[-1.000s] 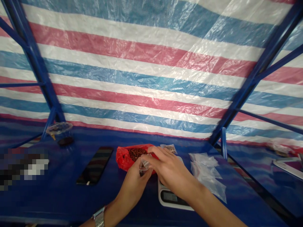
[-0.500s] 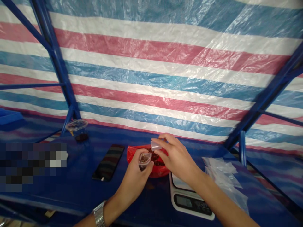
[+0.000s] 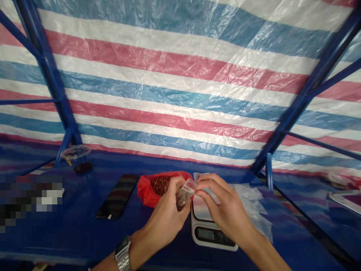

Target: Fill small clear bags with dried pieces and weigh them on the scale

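Low over the table, my left hand (image 3: 165,214) is closed around a small clear zip bag (image 3: 186,192) with brownish contents in its lower part. My right hand (image 3: 225,201) pinches the upper right edge of the same bag between thumb and fingers. Just behind my left hand lies a red plastic bag (image 3: 147,195), spread wide, holding reddish-brown dried bits (image 3: 160,185). Partly covered by my right hand and forearm is a white digital scale (image 3: 216,242) with a metal plate; its display cannot be read.
Several flat clear bags (image 3: 255,210) lie right of the scale. A black phone (image 3: 118,197) and a lidded clear cup (image 3: 79,162) with dark liquid stand to the left on the blue table (image 3: 81,226). Blue frame posts (image 3: 293,101) and striped sheeting rise behind. A white-edged device (image 3: 348,199) sits far right.
My right hand no longer shows the small whitish scoop-like piece; it now grips the zip bag's edge. Both hands and the zip bag have shifted right of the red bag. The view has turned right.
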`<act>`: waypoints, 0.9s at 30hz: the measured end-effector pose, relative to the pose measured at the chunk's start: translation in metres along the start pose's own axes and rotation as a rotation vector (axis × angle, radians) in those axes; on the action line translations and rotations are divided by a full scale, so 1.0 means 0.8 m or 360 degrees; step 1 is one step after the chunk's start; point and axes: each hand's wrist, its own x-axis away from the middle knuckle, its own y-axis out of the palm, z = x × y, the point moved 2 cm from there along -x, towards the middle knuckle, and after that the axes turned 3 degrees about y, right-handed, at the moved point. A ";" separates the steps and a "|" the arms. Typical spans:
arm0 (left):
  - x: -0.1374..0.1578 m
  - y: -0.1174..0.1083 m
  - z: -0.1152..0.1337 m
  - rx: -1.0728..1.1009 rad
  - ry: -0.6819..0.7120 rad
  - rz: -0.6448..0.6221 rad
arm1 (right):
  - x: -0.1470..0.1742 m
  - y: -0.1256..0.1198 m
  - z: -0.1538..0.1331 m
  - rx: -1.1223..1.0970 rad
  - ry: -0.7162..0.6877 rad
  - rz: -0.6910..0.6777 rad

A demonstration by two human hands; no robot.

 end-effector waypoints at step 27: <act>-0.014 0.045 -0.009 -0.0548 0.0432 0.0271 | 0.080 0.003 0.135 -0.0088 0.1053 0.0015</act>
